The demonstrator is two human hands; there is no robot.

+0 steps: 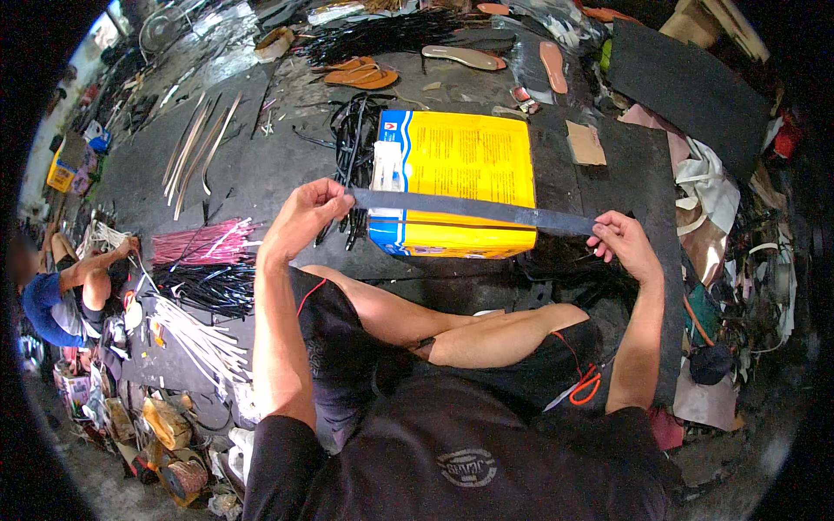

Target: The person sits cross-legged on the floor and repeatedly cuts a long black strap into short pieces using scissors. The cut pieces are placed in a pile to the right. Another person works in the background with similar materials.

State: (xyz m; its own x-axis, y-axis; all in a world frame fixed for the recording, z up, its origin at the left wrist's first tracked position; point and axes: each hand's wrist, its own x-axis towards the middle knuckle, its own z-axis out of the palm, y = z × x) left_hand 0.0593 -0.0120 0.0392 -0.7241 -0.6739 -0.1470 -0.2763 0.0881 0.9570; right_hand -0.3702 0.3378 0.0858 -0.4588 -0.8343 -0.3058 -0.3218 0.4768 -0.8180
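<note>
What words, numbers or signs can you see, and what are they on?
I don't copy out printed words, but here's where they are:
Yellow-and-blue box: rows of dark print, too small to read.
Box's blue edge: a little red-and-white sign, too small to make out.
Black shirt: a pale round badge with letters.
Dark strip in the hands: no writing I can make out.

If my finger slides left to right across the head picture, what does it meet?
A person in a blue top → bundle of pink strips → left hand → yellow-and-blue box → right hand → crumpled white sheet.
</note>
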